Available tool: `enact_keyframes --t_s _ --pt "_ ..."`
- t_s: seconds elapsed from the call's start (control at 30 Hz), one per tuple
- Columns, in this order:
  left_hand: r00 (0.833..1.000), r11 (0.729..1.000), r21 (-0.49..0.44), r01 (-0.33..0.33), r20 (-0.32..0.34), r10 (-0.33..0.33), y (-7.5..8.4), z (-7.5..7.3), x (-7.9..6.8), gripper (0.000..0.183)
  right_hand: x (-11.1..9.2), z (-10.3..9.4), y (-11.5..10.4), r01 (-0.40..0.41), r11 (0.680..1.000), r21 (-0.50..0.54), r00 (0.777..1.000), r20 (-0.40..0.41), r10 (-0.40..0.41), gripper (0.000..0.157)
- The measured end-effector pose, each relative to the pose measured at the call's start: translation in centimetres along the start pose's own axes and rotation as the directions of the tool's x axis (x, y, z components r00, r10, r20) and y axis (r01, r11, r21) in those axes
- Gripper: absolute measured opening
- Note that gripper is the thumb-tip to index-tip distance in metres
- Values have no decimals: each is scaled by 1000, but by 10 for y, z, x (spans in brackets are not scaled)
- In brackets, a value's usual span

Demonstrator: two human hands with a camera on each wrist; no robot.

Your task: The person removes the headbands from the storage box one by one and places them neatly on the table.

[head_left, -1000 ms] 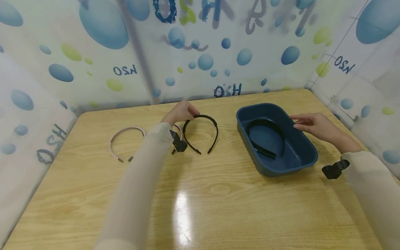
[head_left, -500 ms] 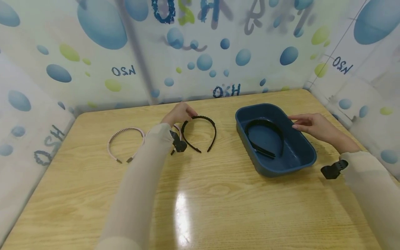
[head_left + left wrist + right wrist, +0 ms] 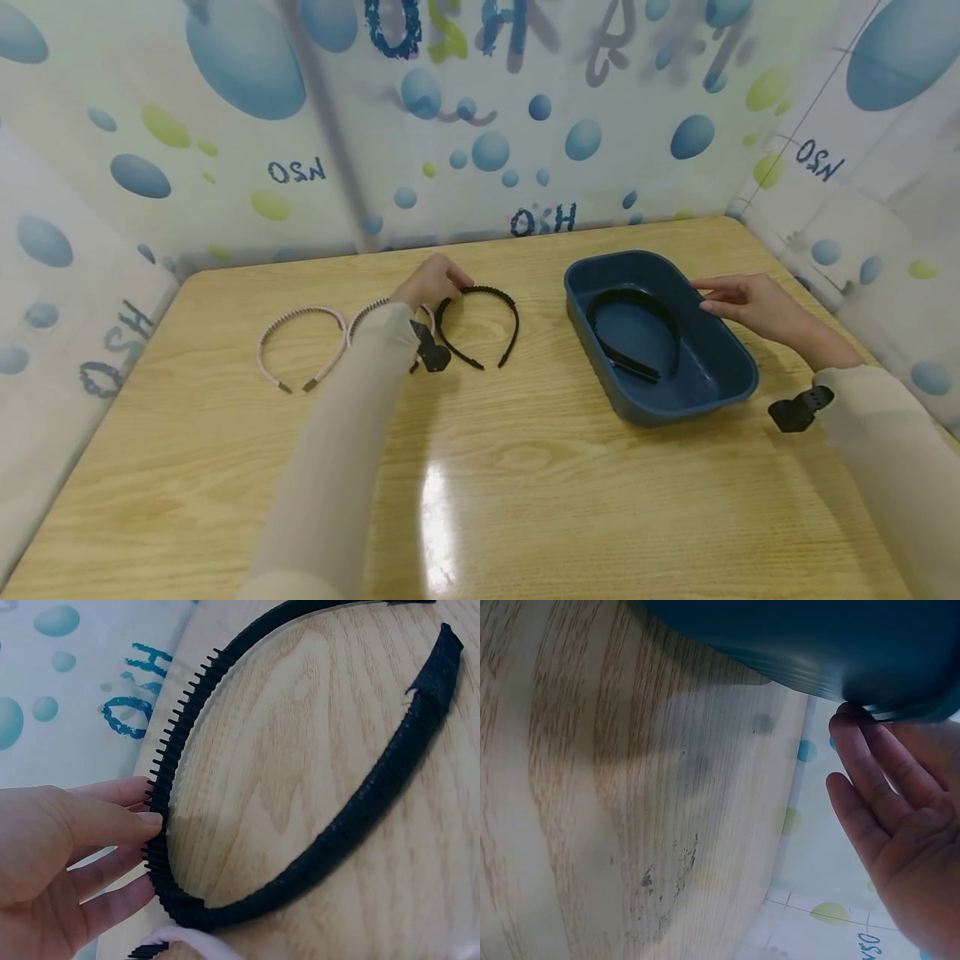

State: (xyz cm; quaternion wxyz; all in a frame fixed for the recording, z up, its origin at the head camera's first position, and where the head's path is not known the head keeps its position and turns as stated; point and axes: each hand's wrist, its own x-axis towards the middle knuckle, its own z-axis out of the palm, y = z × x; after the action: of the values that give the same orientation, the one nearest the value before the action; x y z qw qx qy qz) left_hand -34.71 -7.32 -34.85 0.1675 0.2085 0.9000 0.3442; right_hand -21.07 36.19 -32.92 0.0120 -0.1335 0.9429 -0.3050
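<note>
Pink bands (image 3: 303, 344) lie left on the worktop (image 3: 480, 467); beside them the left hand (image 3: 431, 282) pinches the black band (image 3: 480, 325) at its toothed top. A thin pinch could let it slip. Right hand (image 3: 750, 304), fingers straight, touches the bin (image 3: 723, 392) rim

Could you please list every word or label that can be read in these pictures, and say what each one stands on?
"OSH": back curtain wall, dark blue, just above the table's far edge.
"OSH": left curtain wall, sideways.
"OSN": back curtain wall, left part; looks mirrored.
"OSN": right curtain wall; looks mirrored.
Large letters along the top: blurred, unreadable.
Headbands and tub: none.
</note>
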Motion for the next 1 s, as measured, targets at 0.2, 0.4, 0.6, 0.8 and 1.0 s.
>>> enact_keyframes --t_s 0.2,0.4,0.6,0.8,1.0 --pt "1000 1000 -22 15 2 -15 -1 2 1 32 0 0 0 -9 1000 6 1000 3 9 39" --pt "1000 999 -37 23 10 -23 -1 3 1 34 0 1 0 -4 1000 3 1000 -3 4 39" --pt "1000 999 -29 20 13 -19 -1 4 2 34 -1 1 -1 3 1000 5 1000 -5 -3 38" --pt "1000 1000 -27 16 -2 -16 4 4 1 29 -1 1 -1 -5 1000 -3 1000 -1 5 39" --pt "999 999 8 -38 -26 39 17 0 2 27 -1 0 1 -10 1000 -12 1000 4 10 39"
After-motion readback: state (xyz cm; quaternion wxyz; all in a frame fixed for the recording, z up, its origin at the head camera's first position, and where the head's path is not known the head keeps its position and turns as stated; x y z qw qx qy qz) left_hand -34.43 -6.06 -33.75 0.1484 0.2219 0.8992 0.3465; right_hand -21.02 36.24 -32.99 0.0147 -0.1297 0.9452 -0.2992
